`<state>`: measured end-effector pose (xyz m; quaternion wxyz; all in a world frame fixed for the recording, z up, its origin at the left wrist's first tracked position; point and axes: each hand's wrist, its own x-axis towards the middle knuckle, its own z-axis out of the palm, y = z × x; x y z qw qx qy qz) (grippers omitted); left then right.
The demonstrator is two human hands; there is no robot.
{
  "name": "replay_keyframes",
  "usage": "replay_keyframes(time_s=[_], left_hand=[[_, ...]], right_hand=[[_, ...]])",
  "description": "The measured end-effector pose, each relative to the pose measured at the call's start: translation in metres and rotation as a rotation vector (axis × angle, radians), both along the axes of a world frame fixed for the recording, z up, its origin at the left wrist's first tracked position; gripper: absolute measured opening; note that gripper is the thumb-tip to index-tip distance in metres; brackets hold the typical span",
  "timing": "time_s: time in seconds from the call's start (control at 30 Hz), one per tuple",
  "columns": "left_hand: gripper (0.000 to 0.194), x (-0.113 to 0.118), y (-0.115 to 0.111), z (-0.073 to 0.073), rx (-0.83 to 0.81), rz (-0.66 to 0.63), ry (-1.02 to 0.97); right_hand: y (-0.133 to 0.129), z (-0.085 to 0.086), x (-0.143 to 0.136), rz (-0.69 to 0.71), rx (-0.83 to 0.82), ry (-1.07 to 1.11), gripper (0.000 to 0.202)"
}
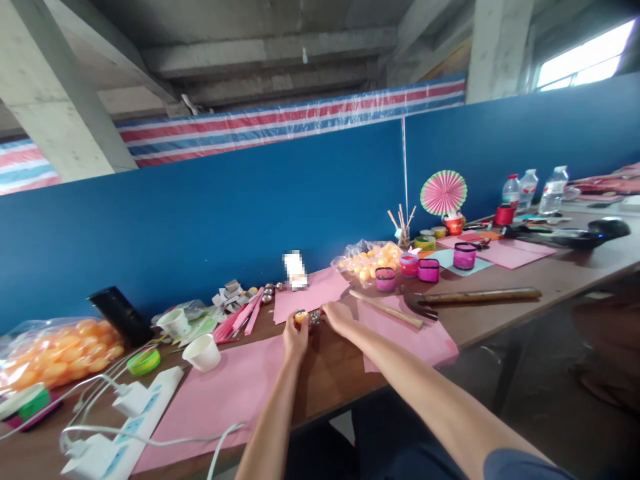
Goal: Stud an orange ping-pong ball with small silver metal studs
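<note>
My left hand [295, 337] pinches a small orange ball [301, 316] over the brown table [560, 277]. My right hand [336, 315] reaches in beside it, fingertips against a small shiny silver piece [315, 318] that touches the ball; which hand bears that piece I cannot tell. Both hands hover at the gap between a pink paper sheet [225, 393] in front of me and another pink sheet [310, 290] behind them.
A white power strip [127, 430] with plugs and cables lies at the near left. Bags of orange balls [55, 357] [370, 259], white paper cups [203, 351], tape rolls, a hammer [470, 298], a wooden stick [385, 308] and water bottles [553, 189] crowd the table. A blue partition [250, 207] runs behind.
</note>
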<state>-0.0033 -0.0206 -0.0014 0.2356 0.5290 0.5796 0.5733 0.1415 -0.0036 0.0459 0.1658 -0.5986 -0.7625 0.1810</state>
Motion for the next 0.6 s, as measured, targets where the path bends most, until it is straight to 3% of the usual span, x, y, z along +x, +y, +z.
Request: replay_keyframes(time_s=[0.3,0.6], left_hand=[[0.036,0.002,0.001,-0.001,0.000,-0.024,-0.046],[0.038,0.000,0.000,0.001,0.020,-0.037,-0.003]], right_hand=[[0.000,-0.006,0.006,0.092,0.096,-0.051,0.019],[0.007,-0.019,0.004,0.070,0.159,0.003,0.019]])
